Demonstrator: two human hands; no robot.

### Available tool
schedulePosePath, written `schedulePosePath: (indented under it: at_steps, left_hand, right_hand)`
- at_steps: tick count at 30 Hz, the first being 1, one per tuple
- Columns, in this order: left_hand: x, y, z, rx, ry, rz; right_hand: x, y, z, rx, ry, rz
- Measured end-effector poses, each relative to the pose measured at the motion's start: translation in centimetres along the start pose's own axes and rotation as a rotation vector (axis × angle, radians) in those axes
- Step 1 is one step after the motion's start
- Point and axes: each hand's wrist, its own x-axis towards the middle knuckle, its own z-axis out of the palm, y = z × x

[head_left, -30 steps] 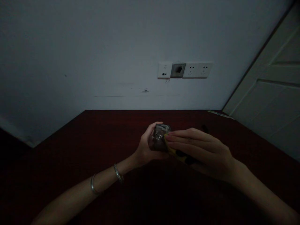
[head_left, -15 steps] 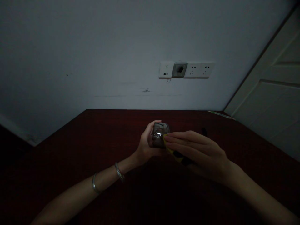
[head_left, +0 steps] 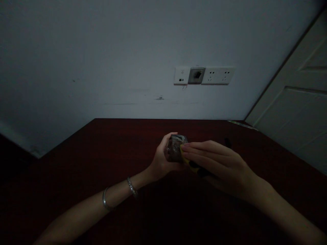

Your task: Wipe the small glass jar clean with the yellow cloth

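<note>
My left hand (head_left: pixel 160 158) is closed around a clear, shiny container (head_left: pixel 174 148), gripping it from the left and below. The container looks like glass or plastic, and dim light hides what is in it. My right hand (head_left: pixel 222 163), its fingers held together, grips what looks like a yellow cloth with black patches (head_left: pixel 192 165). The cloth's edge is against the container's right side; most of it is covered by my fingers. Both hands are above the dark red table (head_left: pixel 122 143).
A small dark object (head_left: pixel 228 143) lies behind my right hand, its kind unclear. The white wall (head_left: pixel 127 51) borders the table's far edge and bears a row of sockets (head_left: pixel 214 75). A panelled door (head_left: pixel 301 98) stands to the right. A thin patterned strip (head_left: pixel 242 125) lies at the far right corner.
Both hands, with the container and the cloth, have shifted slightly to the right. The container is turned a little, and its bright reflection has faded. Both grips are kept.
</note>
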Motion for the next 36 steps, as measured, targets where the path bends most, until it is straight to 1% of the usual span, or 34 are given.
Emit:
schedulePosePath:
  at_steps: [3,5,8,11,14,17,20,25,30,33,36]
  left_hand:
    - [0.0,0.0,0.0,0.003,0.002,-0.008]
    - [-0.2,0.0,0.0,0.019,-0.003,-0.003]
    - [-0.4,-0.1,0.0,0.056,-0.021,0.016]
    - [-0.4,-0.3,0.0,0.079,-0.001,0.041]
    - [-0.2,-0.3,-0.1,0.087,0.034,0.073]
    - [0.1,-0.2,-0.2,0.104,0.048,0.082]
    - [0.0,-0.3,-0.2,0.102,0.029,0.08]
    - [-0.5,-0.6,-0.1,0.125,-0.04,0.068]
    - [-0.6,-0.7,0.0,0.127,-0.028,0.048]
    - [-0.3,-0.9,-0.2,0.127,-0.034,0.09]
    - [-0.1,-1.2,-0.3,0.157,-0.034,0.137]
  right_hand:
    - [0.4,-0.2,-0.1,0.015,-0.02,-0.026]
    - [0.3,0.0,-0.2,0.0,-0.008,-0.02]
    - [-0.1,0.4,-0.2,-0.022,0.009,0.027]
    - [-0.4,0.4,0.2,-0.058,0.036,0.066]
    - [-0.2,-0.2,0.8,-0.067,0.085,0.032]
    - [0.0,-0.6,1.3,-0.044,0.096,-0.011]
    - [-0.1,-0.5,1.3,-0.049,0.107,0.01]
    - [-0.6,0.1,1.0,-0.097,0.11,0.1]
    - [-0.5,-0.2,1.1,-0.067,0.083,0.05]
    - [-0.2,-0.8,1.3,-0.054,0.096,0.02]
    - [0.1,-1.1,1.5,-0.029,0.082,0.006]
